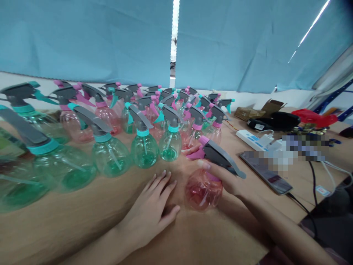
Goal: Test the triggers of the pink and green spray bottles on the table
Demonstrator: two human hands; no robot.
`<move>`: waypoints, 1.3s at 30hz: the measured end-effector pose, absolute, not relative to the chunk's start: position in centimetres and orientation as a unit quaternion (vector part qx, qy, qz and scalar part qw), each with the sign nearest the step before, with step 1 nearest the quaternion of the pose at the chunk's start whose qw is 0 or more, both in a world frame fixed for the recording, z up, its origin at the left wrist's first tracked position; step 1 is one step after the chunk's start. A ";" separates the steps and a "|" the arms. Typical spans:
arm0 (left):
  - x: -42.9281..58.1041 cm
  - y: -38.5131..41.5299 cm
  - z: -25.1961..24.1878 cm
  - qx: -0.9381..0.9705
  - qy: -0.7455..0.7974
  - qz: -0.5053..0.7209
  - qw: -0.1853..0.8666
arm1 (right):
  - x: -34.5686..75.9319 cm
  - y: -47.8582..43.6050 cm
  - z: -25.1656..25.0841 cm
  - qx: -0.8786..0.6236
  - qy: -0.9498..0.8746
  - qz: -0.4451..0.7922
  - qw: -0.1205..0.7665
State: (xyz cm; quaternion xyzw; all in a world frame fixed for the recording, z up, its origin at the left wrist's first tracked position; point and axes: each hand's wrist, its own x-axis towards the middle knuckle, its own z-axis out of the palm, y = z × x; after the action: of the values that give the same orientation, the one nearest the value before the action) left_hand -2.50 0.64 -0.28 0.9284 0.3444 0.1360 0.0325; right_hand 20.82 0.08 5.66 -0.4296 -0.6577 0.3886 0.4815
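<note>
My right hand (223, 178) is shut around the neck of a pink plastic spray bottle (202, 189), which lies tilted just above the wooden tabletop (55, 228). The bottle has a grey trigger head and a pink collar. My left hand (150, 211) rests flat on the table with its fingers apart, holding nothing, close to the pink bottle. Just beyond my hands stand rows of green spray bottles (144, 150) and pink spray bottles (213, 134) with grey trigger heads. Those at the back are partly hidden.
To the right lie a smartphone (264, 171), a white power strip (252, 140) with cables, a black pouch (273, 121), a cardboard box (273, 106) and a red plastic bag (314, 117). A blue curtain (82, 36) hangs behind the table.
</note>
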 end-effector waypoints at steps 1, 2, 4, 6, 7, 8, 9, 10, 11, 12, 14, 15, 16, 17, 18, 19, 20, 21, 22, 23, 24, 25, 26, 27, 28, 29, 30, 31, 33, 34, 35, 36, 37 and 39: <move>-2.5 0.6 -0.3 0.928 0.344 0.138 0.032 | 20.8 0.0 5.6 -0.428 -0.652 0.393 0.487; -2.5 0.6 -0.2 0.928 0.344 0.138 0.033 | 20.7 -0.1 5.6 -0.424 -0.650 0.394 0.492; -2.5 0.6 -0.2 0.928 0.344 0.137 0.032 | 20.6 -0.2 5.6 -0.421 -0.653 0.390 0.495; -2.5 0.6 -0.2 0.928 0.346 0.133 0.032 | 20.6 -0.3 5.7 -0.425 -0.656 0.387 0.489; -2.5 0.6 -0.2 0.928 0.348 0.130 0.031 | 20.7 -0.2 5.7 -0.433 -0.653 0.388 0.487; -2.4 0.6 -0.2 0.928 0.349 0.128 0.030 | 20.8 -0.2 5.6 -0.440 -0.649 0.388 0.485; -2.4 0.6 -0.2 0.928 0.349 0.126 0.030 | 20.8 -0.1 5.5 -0.445 -0.646 0.388 0.484; -2.4 0.6 -0.2 0.928 0.349 0.125 0.029 | 20.9 0.0 5.4 -0.448 -0.644 0.389 0.483; -2.4 0.6 -0.2 0.928 0.349 0.124 0.029 | 21.0 0.1 5.3 -0.449 -0.642 0.392 0.482; -2.4 0.6 -0.2 0.929 0.349 0.123 0.029 | 21.1 0.2 5.1 -0.449 -0.640 0.398 0.480; -2.4 0.7 -0.2 0.929 0.349 0.123 0.029 | 21.2 0.3 4.9 -0.452 -0.634 0.408 0.477; -2.4 0.7 -0.2 0.929 0.349 0.122 0.029 | 21.2 0.4 4.8 -0.455 -0.631 0.412 0.475; -2.4 0.7 -0.2 0.929 0.348 0.122 0.029 | 21.2 0.4 4.7 -0.457 -0.628 0.415 0.473; -2.5 0.7 -0.2 0.930 0.347 0.121 0.028 | 21.2 0.3 4.7 -0.460 -0.626 0.416 0.473; -2.5 0.7 -0.1 0.930 0.346 0.119 0.026 | 21.2 0.3 4.7 -0.461 -0.625 0.415 0.474; -2.5 0.6 -0.1 0.931 0.346 0.117 0.024 | 21.2 0.2 4.7 -0.463 -0.624 0.413 0.476; -2.5 0.6 -0.1 0.931 0.346 0.116 0.022 | 21.2 0.1 4.7 -0.463 -0.624 0.412 0.475; -2.5 0.6 -0.1 0.931 0.347 0.116 0.019 | 21.2 0.1 4.7 -0.463 -0.624 0.409 0.478; -2.5 0.6 -0.1 0.930 0.347 0.116 0.016 | 21.2 0.0 4.8 -0.462 -0.625 0.404 0.482; -2.5 0.6 -0.1 0.930 0.348 0.117 0.014 | 21.2 -0.1 4.9 -0.460 -0.627 0.400 0.485; -2.4 0.6 -0.1 0.930 0.347 0.119 0.013 | 21.2 -0.1 5.0 -0.457 -0.626 0.400 0.488; -2.4 0.6 -0.1 0.930 0.347 0.119 0.012 | 21.1 -0.1 5.1 -0.456 -0.622 0.402 0.494; -2.4 0.6 -0.1 0.930 0.346 0.120 0.012 | 21.1 -0.2 5.2 -0.455 -0.617 0.407 0.497; -2.4 0.6 0.0 0.930 0.346 0.120 0.012 | 21.0 -0.2 5.2 -0.456 -0.612 0.413 0.497; -2.4 0.6 0.0 0.930 0.346 0.120 0.012 | 21.0 -0.2 5.2 -0.457 -0.608 0.419 0.496; -2.4 0.6 0.0 0.931 0.346 0.120 0.010 | 20.9 -0.1 5.2 -0.458 -0.605 0.421 0.497; -2.4 0.6 0.0 0.931 0.345 0.121 0.009 | 20.9 -0.1 5.1 -0.459 -0.605 0.421 0.496; -2.4 0.6 0.0 0.931 0.345 0.120 0.008 | 20.9 -0.1 5.1 -0.459 -0.605 0.418 0.499; -2.4 0.6 -0.1 0.932 0.344 0.117 0.007 | 20.8 -0.1 5.0 -0.453 -0.609 0.413 0.503; -2.4 0.6 -0.1 0.932 0.344 0.115 0.007 | 20.8 -0.1 5.0 -0.448 -0.613 0.413 0.503; -2.4 0.6 -0.1 0.932 0.344 0.114 0.008 | 20.8 -0.1 5.0 -0.444 -0.618 0.412 0.501; -2.4 0.6 -0.1 0.932 0.344 0.114 0.008 | 20.8 -0.1 5.0 -0.444 -0.620 0.409 0.502; -2.4 0.6 -0.1 0.932 0.345 0.115 0.007 | 20.8 -0.1 5.0 -0.446 -0.620 0.406 0.501; -2.4 0.6 -0.1 0.931 0.345 0.120 0.004 | 21.1 0.0 4.9 -0.461 -0.615 0.397 0.502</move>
State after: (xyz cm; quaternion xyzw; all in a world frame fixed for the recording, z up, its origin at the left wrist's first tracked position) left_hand -2.41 0.62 -0.08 0.9309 0.3450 0.1198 0.0041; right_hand 21.06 0.04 4.92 -0.4609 -0.6150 0.3969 0.5018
